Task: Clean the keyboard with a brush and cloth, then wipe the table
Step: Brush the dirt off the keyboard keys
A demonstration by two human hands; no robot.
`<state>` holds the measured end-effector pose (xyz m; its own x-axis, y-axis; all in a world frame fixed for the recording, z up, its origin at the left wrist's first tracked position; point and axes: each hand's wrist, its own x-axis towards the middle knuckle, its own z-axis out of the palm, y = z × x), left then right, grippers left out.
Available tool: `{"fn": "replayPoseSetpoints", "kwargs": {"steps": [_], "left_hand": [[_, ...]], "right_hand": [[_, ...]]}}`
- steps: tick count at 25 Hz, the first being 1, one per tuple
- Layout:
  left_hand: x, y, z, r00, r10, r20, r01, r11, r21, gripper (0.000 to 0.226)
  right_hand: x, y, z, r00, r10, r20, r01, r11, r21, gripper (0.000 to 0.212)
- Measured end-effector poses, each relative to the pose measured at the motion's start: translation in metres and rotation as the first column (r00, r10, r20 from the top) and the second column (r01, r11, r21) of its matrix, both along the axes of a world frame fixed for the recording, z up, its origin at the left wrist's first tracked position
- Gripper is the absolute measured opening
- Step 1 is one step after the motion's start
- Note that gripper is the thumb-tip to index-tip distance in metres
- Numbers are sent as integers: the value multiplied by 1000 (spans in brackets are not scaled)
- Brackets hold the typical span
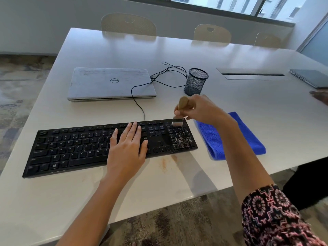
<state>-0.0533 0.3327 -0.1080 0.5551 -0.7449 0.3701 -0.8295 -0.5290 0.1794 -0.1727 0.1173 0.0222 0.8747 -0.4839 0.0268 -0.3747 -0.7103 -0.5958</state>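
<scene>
Your patterned sleeve sat closest, down at 5 o'clock in the shot, with the bare forearm running up from it. Your right hand had its fingers curled round the wooden handle of the brush, bristles down on the top right corner of the keyboard, just above the number pad. That pad was speckled with pale crumbs. Your left hand lay flat on the keys right of the letters, fingers straight and close together, thumb out to the side. The keyboard sat slightly angled on the white table, near its front edge. The blue cloth lay folded at 3 o'clock of the keyboard, just beside it, your right forearm crossing over it. At 6 o'clock of the number pad there was a brownish smear on the tabletop. A closed silver laptop was at 12 o'clock of the keyboard, and the black cable ran up toward it. A black mesh cup stood at 1 o'clock, just behind your right hand. Somebody else's hand poked in at the right edge, couldn't tell how it was held
</scene>
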Motion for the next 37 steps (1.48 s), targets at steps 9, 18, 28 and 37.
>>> {"fn": "replayPoseSetpoints", "kwargs": {"steps": [9,18,28,37], "left_hand": [[0,0,-1,1000,8,0,-8,1000,7,58],[1,0,-1,1000,5,4,-5,1000,8,58],[0,-1,0,1000,11,17,-11,1000,10,58],[-1,0,0,1000,11,20,-12,1000,11,59]], "right_hand": [[3,8,-12,1000,-10,10,10,1000,-10,20],[12,7,-9,985,57,166,-108,941,320,20],[-12,-40,6,997,-56,51,38,953,300,12],[22,-13,-16,993,42,108,-80,924,375,20]]}}
